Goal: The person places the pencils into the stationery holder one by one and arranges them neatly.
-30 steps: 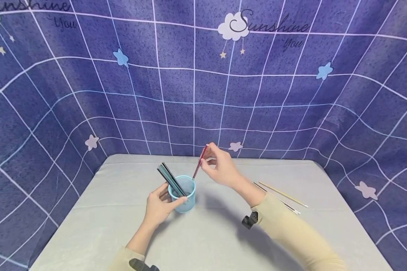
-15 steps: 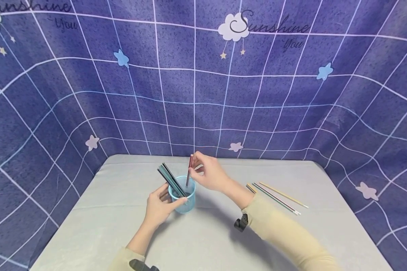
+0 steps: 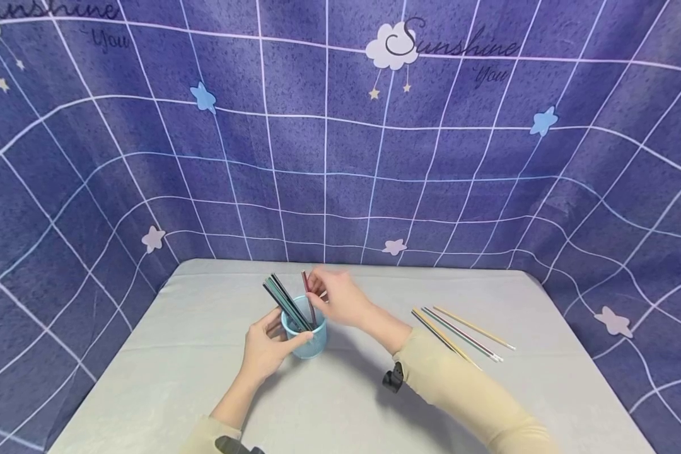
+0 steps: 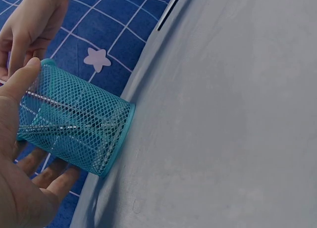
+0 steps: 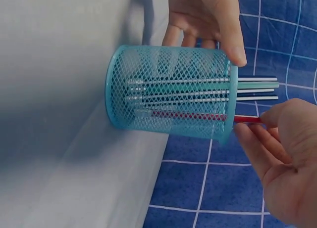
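Observation:
A light-blue mesh pencil cup (image 3: 311, 345) stands upright on the table. My left hand (image 3: 265, 349) grips it from the left, thumb at the rim and fingers around the side. Several green and dark pencils (image 3: 279, 296) lean left inside it. Between thumb and fingers of my right hand (image 3: 340, 296) is a red pencil (image 5: 246, 119), with most of its length down inside the cup. Through the mesh in the right wrist view, its silvery end shows near the cup's bottom, beside the other pencils (image 5: 257, 84).
Right of the cup, several pencils lie on the grey-covered table (image 3: 329, 403): a yellow pencil (image 3: 473, 326) at the back, red and green ones in the middle, and yellow and dark ones partly behind the right sleeve (image 3: 459, 384). A blue gridded cloth (image 3: 340, 151) rises behind.
My right hand has moved left and lowered the red pencil from above the rim into the cup. More of the loose pencils show past the sleeve. The left hand stays put.

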Demonstrator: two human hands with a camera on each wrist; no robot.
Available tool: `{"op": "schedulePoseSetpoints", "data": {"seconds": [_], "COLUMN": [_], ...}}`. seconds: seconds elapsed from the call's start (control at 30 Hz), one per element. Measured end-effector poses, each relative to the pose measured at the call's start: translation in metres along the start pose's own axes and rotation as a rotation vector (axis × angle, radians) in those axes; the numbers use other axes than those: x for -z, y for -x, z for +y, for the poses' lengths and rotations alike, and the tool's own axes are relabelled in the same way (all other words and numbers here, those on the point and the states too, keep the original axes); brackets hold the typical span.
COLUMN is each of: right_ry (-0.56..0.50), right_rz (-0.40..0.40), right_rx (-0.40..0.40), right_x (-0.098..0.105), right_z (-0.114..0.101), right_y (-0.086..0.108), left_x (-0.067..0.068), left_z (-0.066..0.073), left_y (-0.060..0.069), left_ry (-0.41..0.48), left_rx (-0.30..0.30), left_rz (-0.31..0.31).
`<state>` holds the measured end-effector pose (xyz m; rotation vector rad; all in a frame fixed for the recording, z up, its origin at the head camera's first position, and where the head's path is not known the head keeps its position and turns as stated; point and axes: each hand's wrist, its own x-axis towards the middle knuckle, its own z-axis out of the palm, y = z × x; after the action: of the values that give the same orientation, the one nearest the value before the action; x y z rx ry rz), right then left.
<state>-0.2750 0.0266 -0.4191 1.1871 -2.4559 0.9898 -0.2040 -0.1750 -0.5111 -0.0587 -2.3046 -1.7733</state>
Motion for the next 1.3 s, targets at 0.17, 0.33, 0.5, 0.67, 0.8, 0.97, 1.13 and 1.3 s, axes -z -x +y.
{"op": "schedulePoseSetpoints", "data": {"seconds": [0.17, 0.33, 0.5, 0.67, 0.8, 0.97, 1.13, 1.3], "right_ry": [0.114, 0.175, 0.187, 0.178, 0.130, 0.109, 0.149, 0.181], "right_rz": [0.014, -0.004, -0.004, 0.006, 0.021, 0.057, 0.127, 0.173], "right_rx": [0.026, 0.002, -0.022, -0.036, -0.051, -0.045, -0.044, -0.110], "right_x": [-0.008, -0.018, -0.022, -0.020, -0.010, 0.013, 0.045, 0.077], "right_z": [-0.005, -0.009, -0.014, -0.018, -0.019, -0.010, 0.014, 0.039], "right_y": [-0.006, -0.013, -0.018, -0.020, -0.017, -0.004, 0.018, 0.046], "left_x": [0.001, 0.004, 0.006, 0.008, 0.007, 0.004, 0.001, 0.002], "left_z": [0.001, 0.001, 0.004, 0.006, 0.007, 0.006, 0.005, 0.001], "left_y": [0.000, 0.000, 0.002, 0.003, 0.002, 0.001, 0.001, 0.001], "left_ry": [0.004, 0.005, 0.015, 0.014, 0.002, 0.005, -0.004, -0.004], "left_rx": [-0.005, -0.027, -0.022, -0.015, -0.030, -0.018, -0.005, -0.003], "left_rz": [-0.001, -0.005, -0.013, -0.013, -0.014, -0.005, -0.005, -0.008]}}
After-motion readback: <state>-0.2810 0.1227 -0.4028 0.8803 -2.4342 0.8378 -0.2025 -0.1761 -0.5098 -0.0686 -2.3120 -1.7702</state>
